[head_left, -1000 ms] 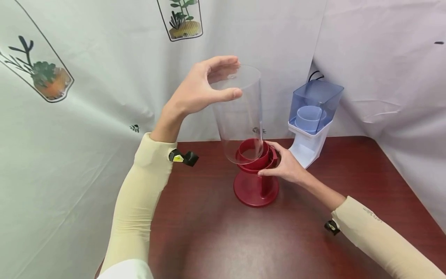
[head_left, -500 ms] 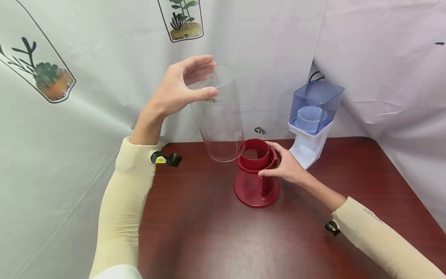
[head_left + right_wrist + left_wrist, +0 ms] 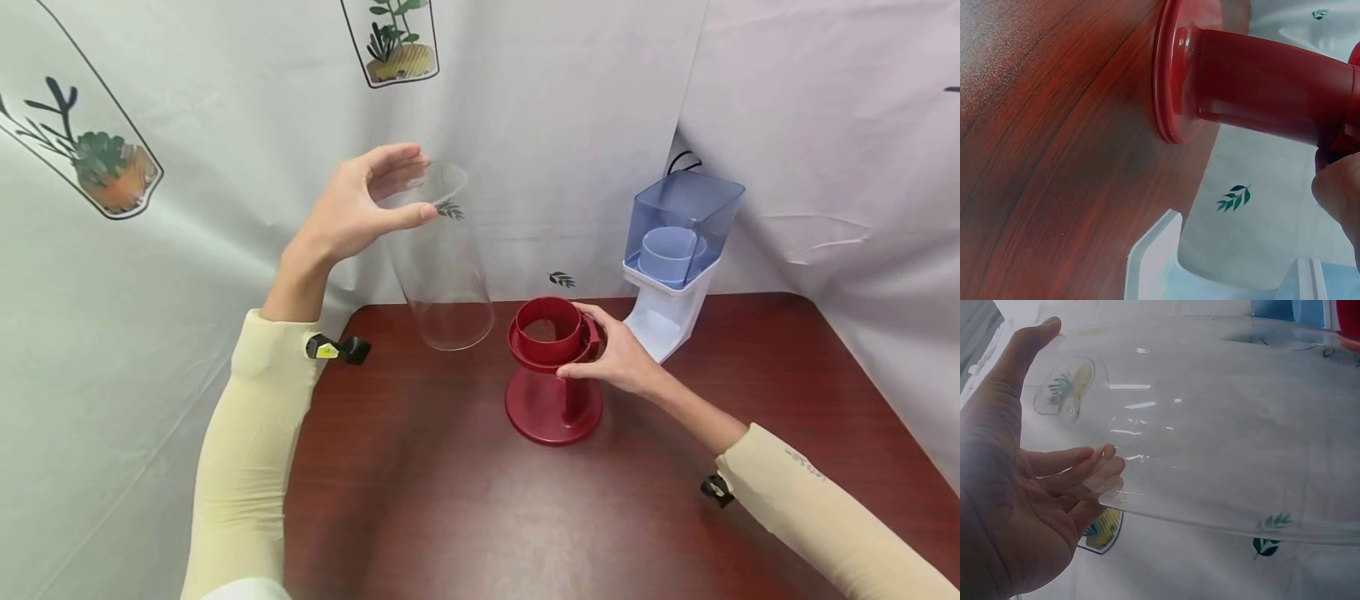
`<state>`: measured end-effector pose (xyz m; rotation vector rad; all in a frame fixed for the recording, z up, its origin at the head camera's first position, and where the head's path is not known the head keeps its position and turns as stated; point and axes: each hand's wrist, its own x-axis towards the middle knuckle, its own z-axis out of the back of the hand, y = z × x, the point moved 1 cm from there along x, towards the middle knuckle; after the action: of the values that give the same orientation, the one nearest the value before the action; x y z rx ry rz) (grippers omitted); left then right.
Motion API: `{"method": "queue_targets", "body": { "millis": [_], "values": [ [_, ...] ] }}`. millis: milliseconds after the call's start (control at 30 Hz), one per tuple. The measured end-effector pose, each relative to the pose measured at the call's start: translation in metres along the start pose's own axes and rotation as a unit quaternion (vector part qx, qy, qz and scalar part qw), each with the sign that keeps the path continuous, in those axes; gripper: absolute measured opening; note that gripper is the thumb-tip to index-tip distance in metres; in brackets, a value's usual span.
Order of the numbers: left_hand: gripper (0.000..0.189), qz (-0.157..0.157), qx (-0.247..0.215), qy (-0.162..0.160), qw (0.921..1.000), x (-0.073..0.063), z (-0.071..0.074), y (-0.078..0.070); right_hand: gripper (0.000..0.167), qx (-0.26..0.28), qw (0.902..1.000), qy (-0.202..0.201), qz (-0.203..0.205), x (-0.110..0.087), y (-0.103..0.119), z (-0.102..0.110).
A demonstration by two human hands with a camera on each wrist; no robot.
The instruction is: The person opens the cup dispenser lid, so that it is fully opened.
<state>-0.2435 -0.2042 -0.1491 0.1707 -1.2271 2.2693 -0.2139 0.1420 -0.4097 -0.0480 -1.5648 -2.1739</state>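
My left hand (image 3: 352, 208) grips a tall clear plastic cylinder (image 3: 450, 283) near its upper rim, thumb on the near side and fingers round the far side. The cylinder leans a little, and its lower end overlaps the table's back edge in the head view. To its right stands a red stand (image 3: 553, 421) with a round foot, a curved post and a ring-shaped cup on top. Fingers and thumb of my right hand (image 3: 618, 354) hold the stand's cup from the right. In the right wrist view, the red post (image 3: 1266, 84) rises from the foot, which rests on the wood.
Behind my right hand is a white dispenser (image 3: 660, 321) with a see-through blue hopper (image 3: 693, 212) and a cable at its back. White cloth (image 3: 525, 225) with plant prints hangs behind the dark red wooden table (image 3: 487, 517).
My left hand has carried the clear cylinder leftward, from over the red cup to beside it, and slightly lower. My right hand and the stand have stayed put.
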Motion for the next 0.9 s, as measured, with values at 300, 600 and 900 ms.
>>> {"method": "queue_targets", "body": {
  "millis": [300, 600, 900],
  "values": [
    [0.085, 0.035, 0.031, -0.013, 0.9988, -0.011, 0.007, 0.035, 0.097, 0.004, 1.0000, 0.002, -0.003, -0.001, 0.003, -0.001],
    [0.090, 0.068, 0.060, -0.020, 0.9957, -0.022, 0.010, 0.072, 0.096, 0.009, 0.9999, 0.003, 0.001, 0.000, 0.002, -0.001],
    [0.093, 0.098, 0.079, -0.041, 0.9912, -0.034, 0.011, 0.109, 0.096, 0.010, 0.9999, 0.003, 0.005, 0.000, 0.001, 0.000]
  ]
}}
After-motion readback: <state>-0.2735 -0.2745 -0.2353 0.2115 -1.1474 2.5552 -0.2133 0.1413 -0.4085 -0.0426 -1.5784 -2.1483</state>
